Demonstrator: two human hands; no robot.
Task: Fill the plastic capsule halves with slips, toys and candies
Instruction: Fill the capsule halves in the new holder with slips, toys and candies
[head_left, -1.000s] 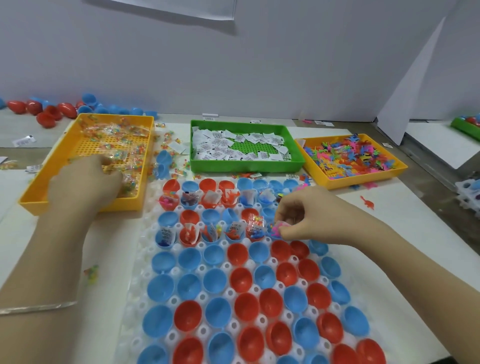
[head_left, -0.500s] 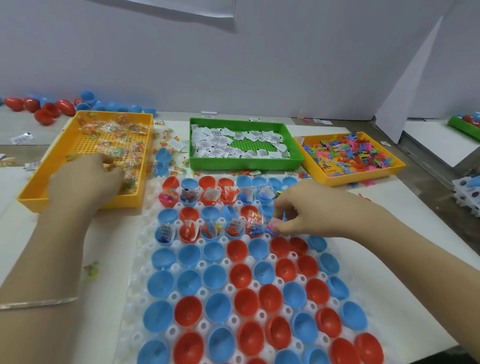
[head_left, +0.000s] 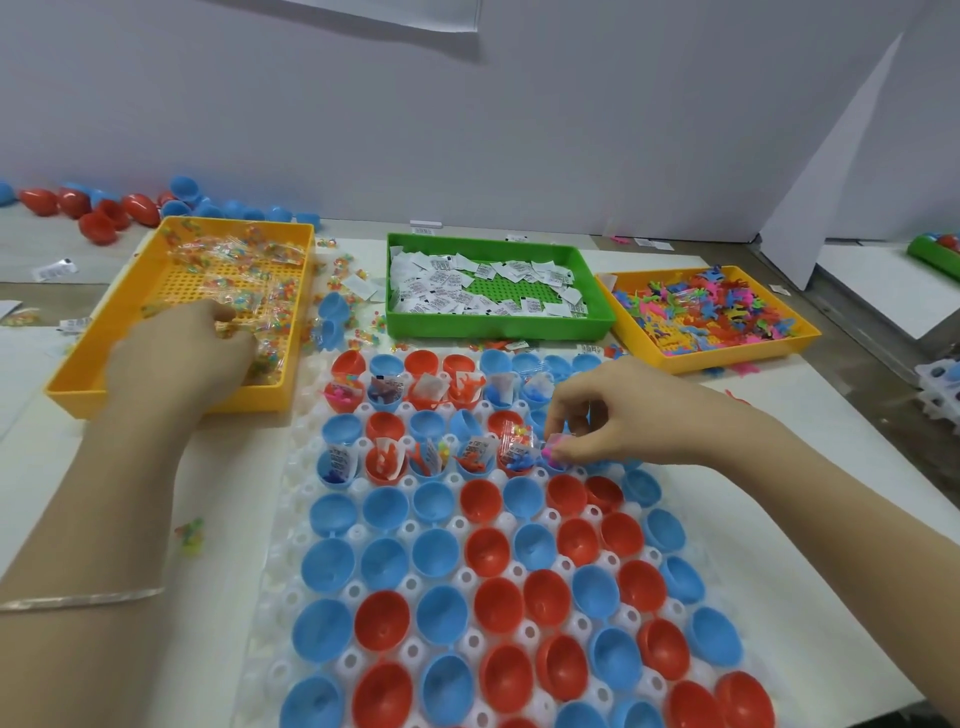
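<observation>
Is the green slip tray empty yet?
Not empty: white slips ring the green tray, with bare green floor showing in its middle.

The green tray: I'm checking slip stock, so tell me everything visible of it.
The green tray is a shallow rectangle of glossy plastic with raised walls and a dotted floor. It lies flat at the far middle of the table, between a yellow candy tray and a yellow toy tray. Loose white printed slips cover most of its floor, leaving a bare green patch in the middle. Neither the left hand nor the right hand touches it.
</observation>
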